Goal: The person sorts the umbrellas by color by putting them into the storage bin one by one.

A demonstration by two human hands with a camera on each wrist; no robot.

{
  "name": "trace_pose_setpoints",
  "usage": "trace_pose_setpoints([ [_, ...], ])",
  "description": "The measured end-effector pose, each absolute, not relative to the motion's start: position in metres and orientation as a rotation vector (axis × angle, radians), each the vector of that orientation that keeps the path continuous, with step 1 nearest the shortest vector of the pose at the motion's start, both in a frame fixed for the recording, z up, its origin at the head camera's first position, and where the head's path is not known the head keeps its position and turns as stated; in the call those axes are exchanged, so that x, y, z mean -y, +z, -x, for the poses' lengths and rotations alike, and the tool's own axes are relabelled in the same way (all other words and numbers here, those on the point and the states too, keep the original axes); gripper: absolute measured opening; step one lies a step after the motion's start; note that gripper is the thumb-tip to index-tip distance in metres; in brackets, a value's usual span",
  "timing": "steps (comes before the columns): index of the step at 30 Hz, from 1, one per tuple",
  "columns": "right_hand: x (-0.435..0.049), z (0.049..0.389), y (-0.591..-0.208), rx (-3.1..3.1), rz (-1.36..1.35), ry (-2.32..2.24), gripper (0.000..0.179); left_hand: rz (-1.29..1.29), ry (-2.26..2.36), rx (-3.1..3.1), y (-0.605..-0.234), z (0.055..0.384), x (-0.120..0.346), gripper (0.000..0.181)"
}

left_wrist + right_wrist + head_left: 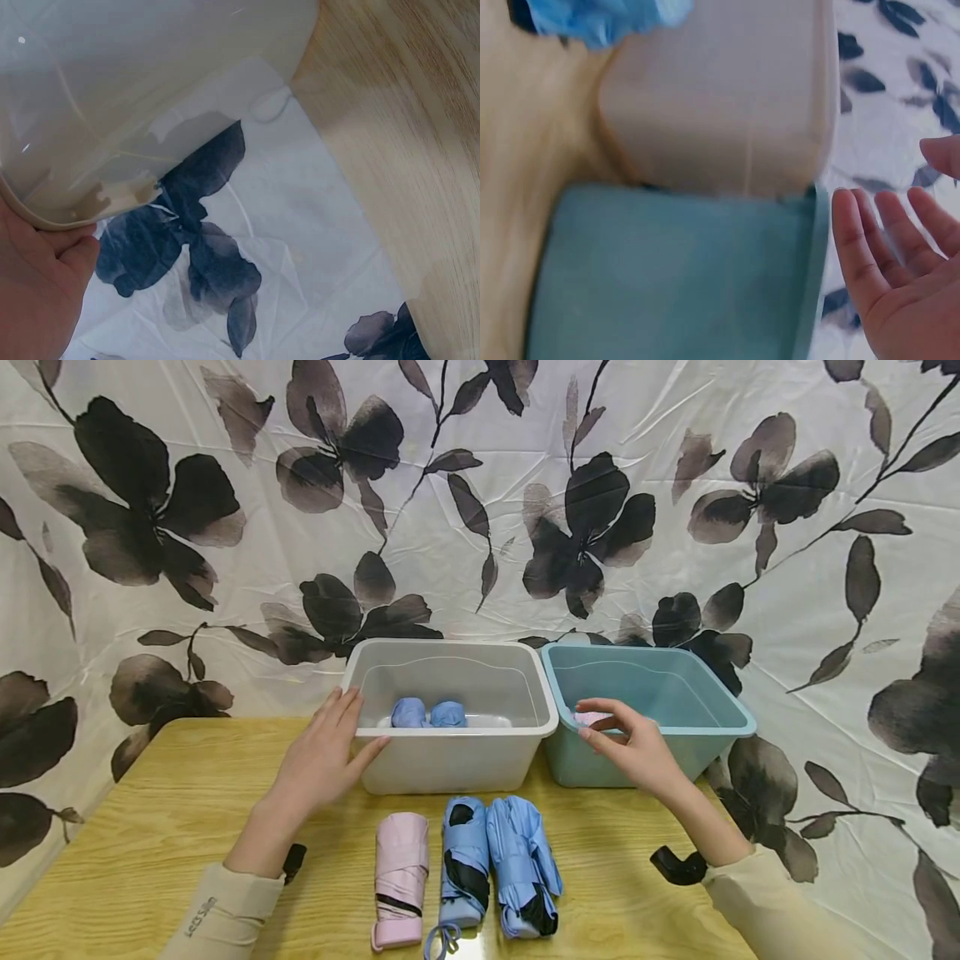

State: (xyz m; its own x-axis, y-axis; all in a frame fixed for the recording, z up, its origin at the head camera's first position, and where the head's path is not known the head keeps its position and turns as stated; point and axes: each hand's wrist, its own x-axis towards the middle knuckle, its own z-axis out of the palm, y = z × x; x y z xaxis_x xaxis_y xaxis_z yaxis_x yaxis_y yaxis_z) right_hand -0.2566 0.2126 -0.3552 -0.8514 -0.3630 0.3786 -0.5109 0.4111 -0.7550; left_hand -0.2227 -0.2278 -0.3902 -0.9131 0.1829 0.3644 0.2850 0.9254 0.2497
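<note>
My left hand [318, 768] rests at the left front corner of a white-grey plastic bin [450, 764], fingers along its side and thumb at the front rim. Inside that bin show two blue rounded bundles [409, 712]. Over the front rim of a teal bin [720, 718], my right hand [630, 747] hovers with bent, relaxed fingers and nothing between them. Behind its fingertips a bit of something pink [591, 717] shows inside the teal bin, mostly hidden. In the right wrist view the right hand's fingers [851, 240] are spread loosely beside the teal rim.
In front of the bins lie a folded pink umbrella [401, 868] and two folded blue umbrellas, one with a wrist cord [465, 860], the other loosely wrapped [521, 860]. The bins stand side by side on a wooden table [187, 793], against a flower-printed cloth [480, 527].
</note>
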Motion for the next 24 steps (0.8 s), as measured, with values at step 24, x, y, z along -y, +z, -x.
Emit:
trace_pose_setpoints([
  [24, -0.151, 0.201, -0.45, 2.925, -0.942, 0.887, 0.086, 0.367, -0.429, 2.738, -0.388, 0.221, 0.228, 0.084],
])
